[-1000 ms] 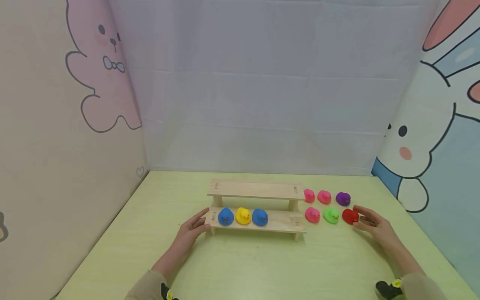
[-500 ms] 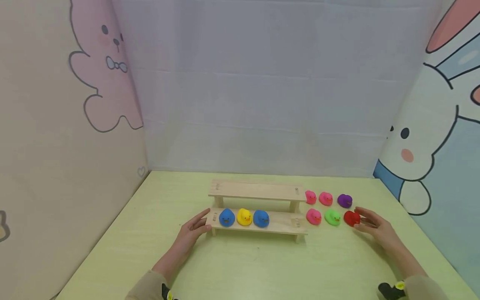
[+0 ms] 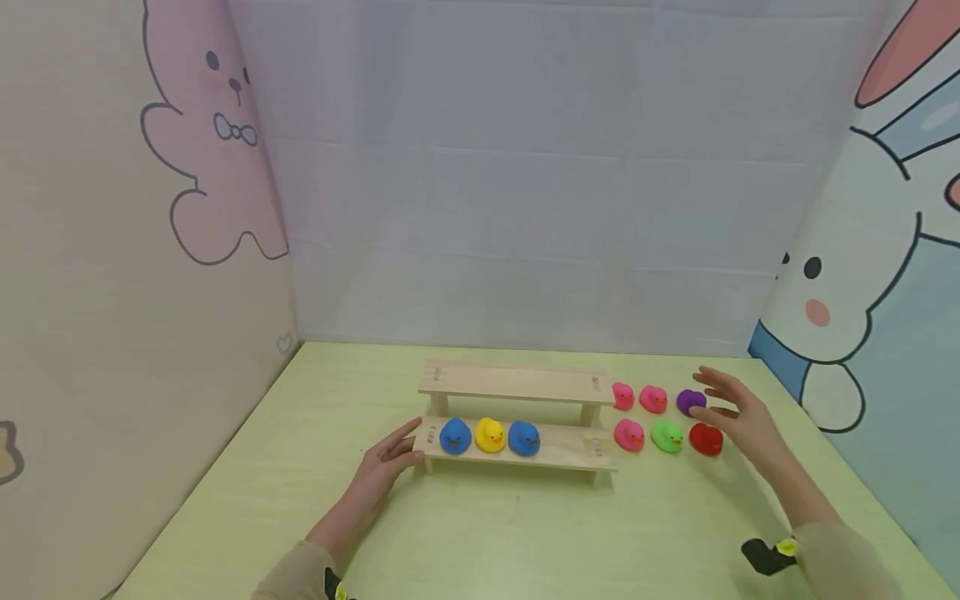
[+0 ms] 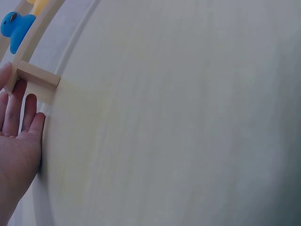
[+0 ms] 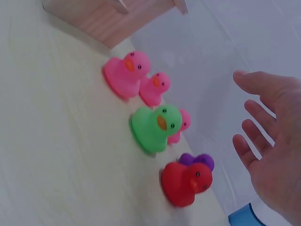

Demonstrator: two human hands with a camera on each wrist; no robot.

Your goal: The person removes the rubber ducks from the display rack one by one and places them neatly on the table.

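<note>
i am viewing the left hand lying flat on the green table, fingers straight and relaxed, fingertips touching the left end of the wooden shelf; it is gripping nothing. in the left wrist view the fingers are resting against the shelf's corner post, and a blue duck is showing at the frame's top edge.

i am viewing the right hand hovering open, fingers spread, above the far right end of the loose ducks; it is holding nothing. the purple duck is sitting just beside its fingertips, partly covered by them in the head view. the red duck is standing just in front of the purple one, apart from the palm in the right wrist view, red duck at.

the green duck and a pink duck are completing the near row; two more pink ducks are completing the far row. the lower step is carrying blue, yellow and blue ducks side by side; its right half and the whole upper step are lying bare.

open table is lying in front of the shelf and between the arms. the right wall is standing near the right hand; the back wall is standing well apart behind the shelf.

small marks are showing on the shelf ends; i cannot read them
</note>
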